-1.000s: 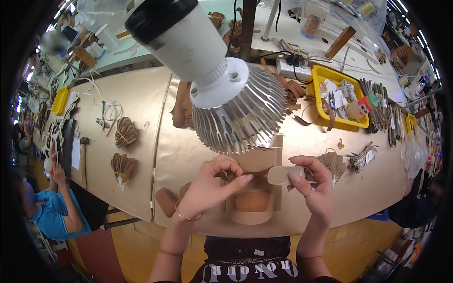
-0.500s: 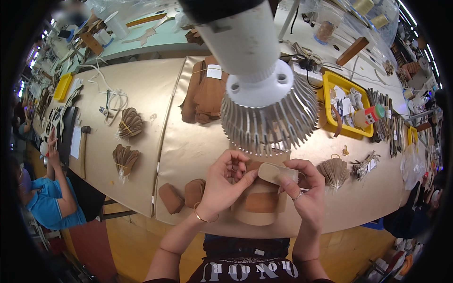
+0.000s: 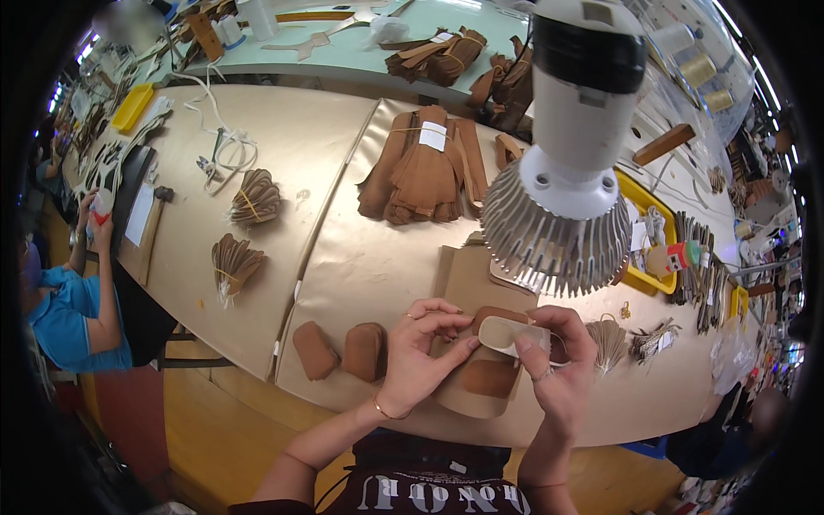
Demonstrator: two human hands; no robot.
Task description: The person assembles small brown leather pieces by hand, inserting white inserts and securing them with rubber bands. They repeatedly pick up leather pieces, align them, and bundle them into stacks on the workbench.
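In front of me my right hand (image 3: 560, 359) pinches a pale beige, round-ended leather piece (image 3: 499, 333) between thumb and fingers. My left hand (image 3: 429, 350) meets its left end, with the thumb at the edge and the fingers curled; the exact grip there is partly hidden. Behind the pale piece shows the edge of a brown leather piece (image 3: 491, 314). Under my hands, another brown rounded piece (image 3: 489, 378) lies on a tan board (image 3: 463, 402). A thin white loop hangs by my right fingers. Left of my left hand lie two stacks of brown rounded pieces, one stack (image 3: 315, 351) and another (image 3: 365, 352).
A lamp (image 3: 558, 223) with a finned metal head hangs low beyond my hands. Brown leather strip bundles (image 3: 425, 172) lie at the far side. A yellow tray (image 3: 648, 273) stands right, several tied bundles farther out. A person in blue (image 3: 81, 318) sits at left.
The view has shifted, so the lamp now sits farther right and more of the strip bundles shows. My hands stay at the pale piece; the left fingers look more extended.
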